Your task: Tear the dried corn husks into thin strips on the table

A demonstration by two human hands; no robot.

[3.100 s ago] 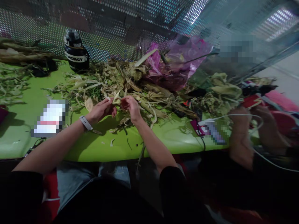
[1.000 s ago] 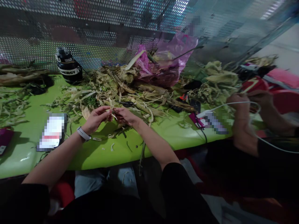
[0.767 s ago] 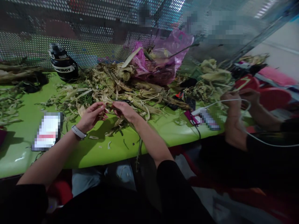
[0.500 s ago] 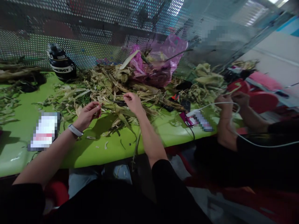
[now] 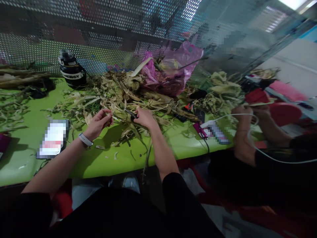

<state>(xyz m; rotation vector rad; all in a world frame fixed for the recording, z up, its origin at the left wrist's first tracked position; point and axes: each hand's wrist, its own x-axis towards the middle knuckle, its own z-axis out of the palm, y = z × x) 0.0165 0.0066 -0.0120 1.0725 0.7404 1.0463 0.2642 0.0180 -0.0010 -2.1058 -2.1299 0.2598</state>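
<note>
My right hand (image 5: pixel 145 118) has its fingers closed on the dark handles of a pair of scissors (image 5: pixel 133 115). The thin blades point up and to the left over the dried corn husks (image 5: pixel 116 89). To the left, my left hand (image 5: pixel 100 122) is held in a pinch just above the near edge of the husk heap. What sits between its fingertips is too small to make out. Small pale husk scraps (image 5: pixel 115 155) lie on the green table (image 5: pixel 99 167) below my hands.
A phone (image 5: pixel 53 138) lies left of my left forearm. A black bottle (image 5: pixel 72 70) and a pink plastic bag (image 5: pixel 173 77) stand behind the heap. At right, a co-worker's hands (image 5: pixel 241 112) hold a husk strip near a white cable (image 5: pixel 267 152) and a second phone (image 5: pixel 218 133).
My right hand has closed around the scissors' handles, and the blades now tilt up to the left. My left hand keeps its pinch. The whole view has shifted slightly.
</note>
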